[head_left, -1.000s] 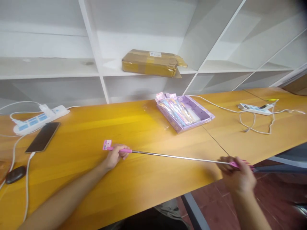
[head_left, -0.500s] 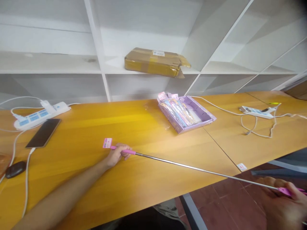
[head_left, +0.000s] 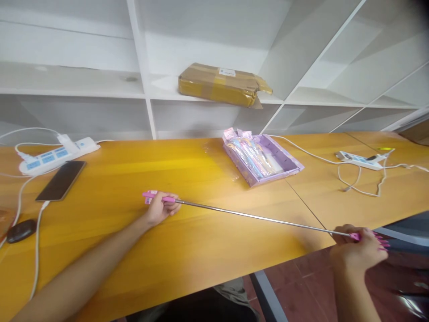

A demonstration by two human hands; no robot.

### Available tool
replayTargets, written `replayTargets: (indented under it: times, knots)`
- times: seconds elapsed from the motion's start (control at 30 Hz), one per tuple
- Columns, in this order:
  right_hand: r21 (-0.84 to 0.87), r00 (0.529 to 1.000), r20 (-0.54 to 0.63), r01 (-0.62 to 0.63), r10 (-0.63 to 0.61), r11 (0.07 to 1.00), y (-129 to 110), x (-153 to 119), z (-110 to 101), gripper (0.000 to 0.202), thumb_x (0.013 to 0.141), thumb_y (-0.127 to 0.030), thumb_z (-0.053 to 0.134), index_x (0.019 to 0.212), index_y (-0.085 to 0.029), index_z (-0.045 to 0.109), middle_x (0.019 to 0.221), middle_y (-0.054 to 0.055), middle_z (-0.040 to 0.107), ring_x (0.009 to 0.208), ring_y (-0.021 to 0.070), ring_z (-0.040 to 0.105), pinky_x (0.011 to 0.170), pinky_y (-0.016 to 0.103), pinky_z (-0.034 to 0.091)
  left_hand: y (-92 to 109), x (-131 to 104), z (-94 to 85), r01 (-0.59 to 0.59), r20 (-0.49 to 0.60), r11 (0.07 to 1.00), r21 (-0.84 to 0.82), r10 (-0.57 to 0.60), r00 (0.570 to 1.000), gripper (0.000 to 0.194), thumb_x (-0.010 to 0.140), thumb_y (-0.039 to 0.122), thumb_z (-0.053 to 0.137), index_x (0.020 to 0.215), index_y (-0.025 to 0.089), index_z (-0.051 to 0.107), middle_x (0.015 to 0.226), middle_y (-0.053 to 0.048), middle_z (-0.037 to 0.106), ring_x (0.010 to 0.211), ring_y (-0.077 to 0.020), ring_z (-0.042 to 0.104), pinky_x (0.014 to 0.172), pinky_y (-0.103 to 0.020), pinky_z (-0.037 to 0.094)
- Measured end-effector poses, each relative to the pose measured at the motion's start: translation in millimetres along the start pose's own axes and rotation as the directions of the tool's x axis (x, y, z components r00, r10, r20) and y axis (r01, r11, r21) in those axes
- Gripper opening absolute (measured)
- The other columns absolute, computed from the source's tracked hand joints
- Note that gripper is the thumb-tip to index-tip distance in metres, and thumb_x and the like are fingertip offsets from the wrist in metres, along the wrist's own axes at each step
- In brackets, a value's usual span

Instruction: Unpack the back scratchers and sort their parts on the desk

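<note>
A telescopic back scratcher (head_left: 251,216) is stretched between my two hands, its thin metal rod slanting down to the right above the table. My left hand (head_left: 161,209) is closed around its pink handle (head_left: 168,199). A small pink and white tag (head_left: 148,201) shows at the handle's end, partly behind it. At the other end my right hand (head_left: 357,252) grips the pink head, near the table's front edge. Pink prongs (head_left: 382,240) stick out beyond the fingers of that hand, which hide part of the head.
A purple display box (head_left: 284,172) with wrapped items lies on the wooden table (head_left: 110,250). Power strips (head_left: 60,156) with white cables, a phone (head_left: 61,181) and a black oval case (head_left: 21,231) are around it. A torn cardboard box (head_left: 217,85) sits on the shelf behind.
My right hand has moved left and up, bringing the scratcher's head nearer the table edge; the visible rod looks shorter. My left hand has shifted slightly left, still holding the handle.
</note>
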State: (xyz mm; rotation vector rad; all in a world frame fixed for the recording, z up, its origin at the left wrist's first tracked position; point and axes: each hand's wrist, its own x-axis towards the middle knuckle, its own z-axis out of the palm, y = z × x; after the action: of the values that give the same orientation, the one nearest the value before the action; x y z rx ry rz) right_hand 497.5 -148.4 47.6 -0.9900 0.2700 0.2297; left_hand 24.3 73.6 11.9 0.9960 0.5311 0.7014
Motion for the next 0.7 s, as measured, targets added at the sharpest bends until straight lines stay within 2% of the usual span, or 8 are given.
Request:
replayTargets:
  times: [0.1, 0.2, 0.27, 0.37, 0.47, 0.57, 0.63, 0.7]
  knots:
    - [-0.075, 0.967, 0.159, 0.212, -0.198, 0.974, 17.0, -1.2, 9.0, 0.042, 0.082, -0.001, 0.057, 0.048, -0.018, 0.041, 0.054, -0.002, 0.038, 0.044, 0.0076, 0.036, 0.037, 0.018, 0.026, -1.5, -1.3, 1.8, 0.015, 0.062, 0.998, 0.054, -0.019, 0.998, 0.042, 0.093, 0.039, 0.046, 0.059, 0.027, 0.026, 0.052, 0.005, 0.023, 0.047, -0.0147, 0.034, 0.058, -0.033, 0.027]
    - [-0.148, 0.932, 0.302, 0.253, -0.200, 0.956, 41.8, -10.2, 23.6, 0.040, 0.080, -0.004, 0.060, 0.046, -0.019, 0.044, 0.052, -0.002, 0.039, 0.047, 0.0088, 0.039, 0.038, 0.016, 0.030, -7.2, -2.9, 4.7, 0.007, 0.093, 0.997, 0.076, -0.014, 0.996, 0.043, 0.093, 0.043, 0.049, 0.057, 0.027, 0.029, 0.051, 0.004, 0.026, 0.046, -0.0156, 0.036, 0.057, -0.035, 0.027]
    - [-0.177, 0.876, 0.450, 0.280, -0.175, 0.944, 57.8, -20.8, 38.2, 0.041, 0.081, -0.014, 0.067, 0.049, -0.020, 0.043, 0.050, -0.005, 0.036, 0.046, 0.0079, 0.035, 0.038, 0.015, 0.027, -9.3, -4.0, 5.7, -0.012, 0.097, 0.997, 0.074, 0.005, 0.995, 0.044, 0.093, 0.046, 0.047, 0.057, 0.028, 0.029, 0.050, 0.004, 0.026, 0.045, -0.0159, 0.035, 0.057, -0.035, 0.027]
    - [-0.181, 0.763, 0.629, 0.331, -0.149, 0.926, 70.3, -34.9, 65.7, 0.047, 0.083, -0.031, 0.074, 0.052, -0.022, 0.039, 0.049, -0.008, 0.031, 0.045, 0.0064, 0.026, 0.039, 0.015, 0.021, -6.6, -5.1, 4.4, -0.048, 0.067, 0.997, 0.057, 0.044, 0.997, 0.042, 0.093, 0.046, 0.042, 0.060, 0.028, 0.026, 0.051, 0.005, 0.025, 0.046, -0.0153, 0.032, 0.057, -0.035, 0.025]
    - [-0.152, 0.721, 0.675, 0.345, -0.158, 0.926, 67.7, -40.4, 91.9, 0.050, 0.083, -0.035, 0.075, 0.053, -0.023, 0.037, 0.048, -0.007, 0.031, 0.045, 0.0072, 0.025, 0.039, 0.016, 0.018, -0.8, -4.6, 2.0, -0.073, 0.041, 0.996, 0.048, 0.071, 0.997, 0.041, 0.093, 0.045, 0.041, 0.060, 0.028, 0.025, 0.051, 0.005, 0.023, 0.046, -0.0143, 0.028, 0.057, -0.035, 0.023]
    - [-0.093, 0.682, 0.708, 0.346, -0.182, 0.934, 66.5, -48.6, 109.3, 0.049, 0.084, -0.040, 0.075, 0.053, -0.023, 0.039, 0.050, -0.008, 0.028, 0.046, 0.0077, 0.024, 0.040, 0.018, 0.016, 0.3, -3.8, 2.3, -0.074, 0.035, 0.997, 0.031, 0.072, 0.997, 0.041, 0.093, 0.046, 0.039, 0.060, 0.027, 0.024, 0.051, 0.005, 0.023, 0.046, -0.0141, 0.027, 0.057, -0.035, 0.023]
    - [-0.098, 0.667, 0.729, 0.328, -0.157, 0.940, 75.4, -64.8, 114.6, 0.051, 0.083, -0.044, 0.076, 0.055, -0.024, 0.039, 0.051, -0.009, 0.027, 0.047, 0.0077, 0.024, 0.041, 0.019, 0.016, -3.4, -4.5, 5.1, -0.051, 0.053, 0.998, 0.022, 0.050, 0.997, 0.043, 0.094, 0.047, 0.038, 0.059, 0.027, 0.023, 0.051, 0.005, 0.023, 0.046, -0.0138, 0.027, 0.057, -0.035, 0.023]
    - [-0.170, 0.669, 0.739, 0.306, -0.085, 0.937, 93.8, -91.9, 115.5, 0.054, 0.083, -0.048, 0.077, 0.057, -0.025, 0.036, 0.052, -0.008, 0.029, 0.047, 0.0077, 0.024, 0.042, 0.020, 0.017, -9.7, -7.1, 9.3, -0.019, 0.077, 1.000, 0.012, 0.018, 0.997, 0.045, 0.094, 0.050, 0.038, 0.059, 0.028, 0.022, 0.052, 0.005, 0.021, 0.046, -0.0132, 0.026, 0.056, -0.035, 0.023]
